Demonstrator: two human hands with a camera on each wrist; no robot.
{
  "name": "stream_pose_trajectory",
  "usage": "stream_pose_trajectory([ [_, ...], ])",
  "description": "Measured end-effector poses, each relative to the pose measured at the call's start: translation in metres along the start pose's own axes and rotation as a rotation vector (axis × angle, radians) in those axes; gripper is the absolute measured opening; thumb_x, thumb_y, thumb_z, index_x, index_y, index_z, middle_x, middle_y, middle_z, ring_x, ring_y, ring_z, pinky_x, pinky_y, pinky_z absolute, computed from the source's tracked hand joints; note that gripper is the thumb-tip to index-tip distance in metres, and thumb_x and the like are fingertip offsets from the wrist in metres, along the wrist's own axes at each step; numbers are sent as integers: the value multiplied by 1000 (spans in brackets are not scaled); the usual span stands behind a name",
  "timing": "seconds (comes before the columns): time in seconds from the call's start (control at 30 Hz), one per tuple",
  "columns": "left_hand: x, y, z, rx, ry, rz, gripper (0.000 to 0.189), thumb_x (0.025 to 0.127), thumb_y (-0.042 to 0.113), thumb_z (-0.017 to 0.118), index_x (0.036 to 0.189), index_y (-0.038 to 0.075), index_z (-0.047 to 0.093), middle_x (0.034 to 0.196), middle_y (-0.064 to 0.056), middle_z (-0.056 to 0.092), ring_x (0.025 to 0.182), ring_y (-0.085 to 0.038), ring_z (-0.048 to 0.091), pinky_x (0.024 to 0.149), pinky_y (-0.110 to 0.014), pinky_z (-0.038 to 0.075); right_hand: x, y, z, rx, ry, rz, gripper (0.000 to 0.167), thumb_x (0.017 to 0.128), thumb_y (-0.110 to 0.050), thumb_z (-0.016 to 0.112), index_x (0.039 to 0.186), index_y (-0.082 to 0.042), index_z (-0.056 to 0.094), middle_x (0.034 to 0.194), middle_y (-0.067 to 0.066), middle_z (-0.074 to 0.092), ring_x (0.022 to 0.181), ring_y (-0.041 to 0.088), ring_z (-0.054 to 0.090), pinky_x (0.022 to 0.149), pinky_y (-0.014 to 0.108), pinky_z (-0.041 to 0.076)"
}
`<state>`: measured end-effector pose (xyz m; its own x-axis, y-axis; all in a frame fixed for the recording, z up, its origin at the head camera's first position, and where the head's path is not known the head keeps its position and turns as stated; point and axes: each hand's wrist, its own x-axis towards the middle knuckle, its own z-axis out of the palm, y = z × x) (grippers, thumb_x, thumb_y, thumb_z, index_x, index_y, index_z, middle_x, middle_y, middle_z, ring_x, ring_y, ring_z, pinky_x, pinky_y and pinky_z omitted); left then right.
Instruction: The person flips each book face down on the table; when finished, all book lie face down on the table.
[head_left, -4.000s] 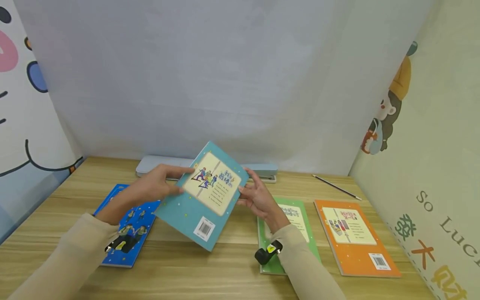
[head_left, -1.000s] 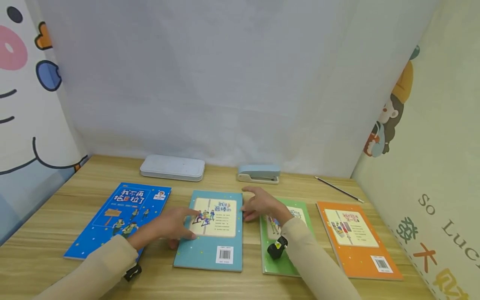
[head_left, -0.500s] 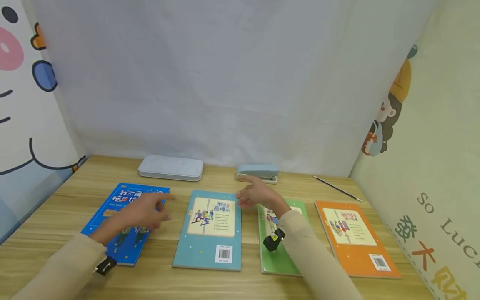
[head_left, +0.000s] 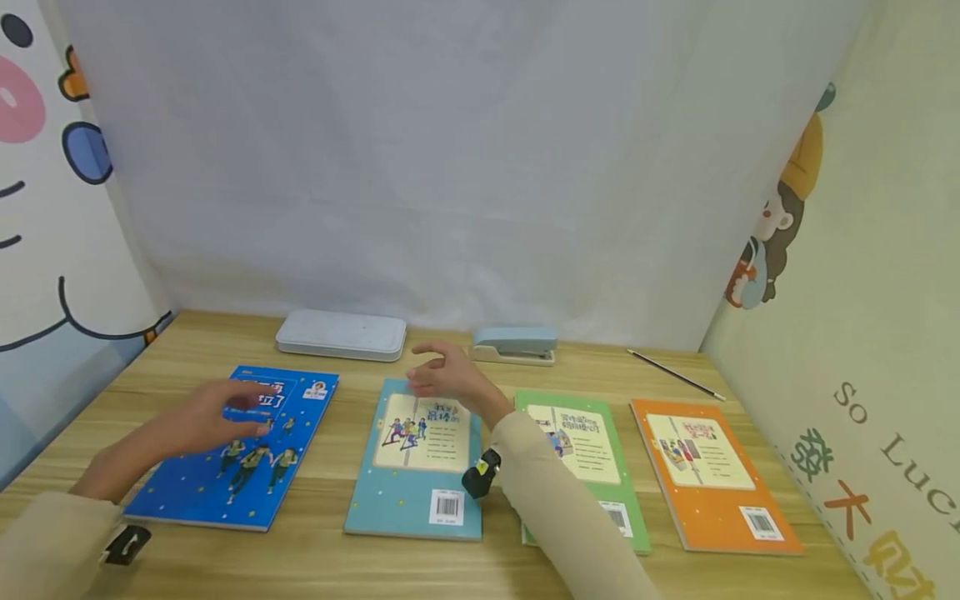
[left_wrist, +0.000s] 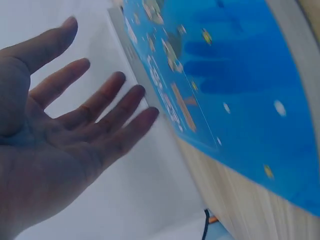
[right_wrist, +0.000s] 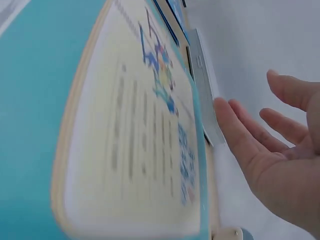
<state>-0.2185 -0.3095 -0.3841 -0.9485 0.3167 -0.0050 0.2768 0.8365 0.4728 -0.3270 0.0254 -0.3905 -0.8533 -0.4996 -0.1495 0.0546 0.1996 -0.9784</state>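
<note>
My left hand [head_left: 202, 417] hovers over the blue book [head_left: 251, 483], fingers spread and holding nothing. In the left wrist view, the fingers [left_wrist: 120, 100] are apart from the blue cover, which carries a dark shadow of them. Above the upper part of the teal book [head_left: 412, 504], my right hand [head_left: 457, 377] is raised with relaxed fingers and nothing in its grasp. The right wrist view shows the teal book's back cover with its cream text panel [right_wrist: 130, 150], beside the empty palm. The teal book lies flat, barcode towards me, partly covered by my wrist device.
To the right lie a green book [head_left: 630, 533], partly under my right sleeve, and an orange book [head_left: 720, 517]. Along the back are a pale flat case [head_left: 341, 335], a blue-and-white stapler [head_left: 514, 345] and a dark pencil [head_left: 675, 374]. A grey-white sheet [head_left: 465, 167] hangs behind the table.
The teal book, held up in both hands earlier, now lies on the table, released. My left hand has moved left over the blue book; my right hand has shifted left over the teal book.
</note>
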Motion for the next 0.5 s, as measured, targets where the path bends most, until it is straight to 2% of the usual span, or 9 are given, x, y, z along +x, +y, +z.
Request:
stream_pose_trajectory([
  [0.1, -6, -13, -3, 13, -57, -43, 64, 87, 27, 77, 136, -8, 54, 130, -38, 55, 116, -55, 57, 89, -61, 54, 6, 0, 13, -8, -11, -49, 57, 95, -2, 64, 148, 1, 42, 126, 30, 63, 117, 42, 65, 95, 39, 57],
  [0.23, -13, -26, -5, 47, -98, -88, 74, 81, 34, 82, 135, -8, 54, 135, -42, 47, 121, -62, 47, 92, -67, 48, 11, 0, 28, -32, -40, -93, 57, 96, -5, 65, 148, -2, 43, 128, 27, 63, 119, 41, 63, 97, 38, 56],
  [0.33, -17, -33, -4, 74, -104, -86, 75, 77, 38, 85, 132, -6, 58, 134, -41, 49, 123, -65, 41, 92, -72, 45, 14, -2, 38, -41, -54, -93, 56, 96, -8, 65, 148, -3, 44, 130, 24, 63, 120, 39, 63, 98, 37, 56],
  [0.5, -22, -39, -2, 68, -120, -54, 70, 77, 38, 85, 130, -2, 61, 134, -38, 52, 124, -65, 42, 93, -73, 44, 21, -5, 52, -18, -60, -51, 56, 97, -10, 65, 148, -4, 44, 132, 22, 61, 122, 36, 62, 99, 37, 55],
])
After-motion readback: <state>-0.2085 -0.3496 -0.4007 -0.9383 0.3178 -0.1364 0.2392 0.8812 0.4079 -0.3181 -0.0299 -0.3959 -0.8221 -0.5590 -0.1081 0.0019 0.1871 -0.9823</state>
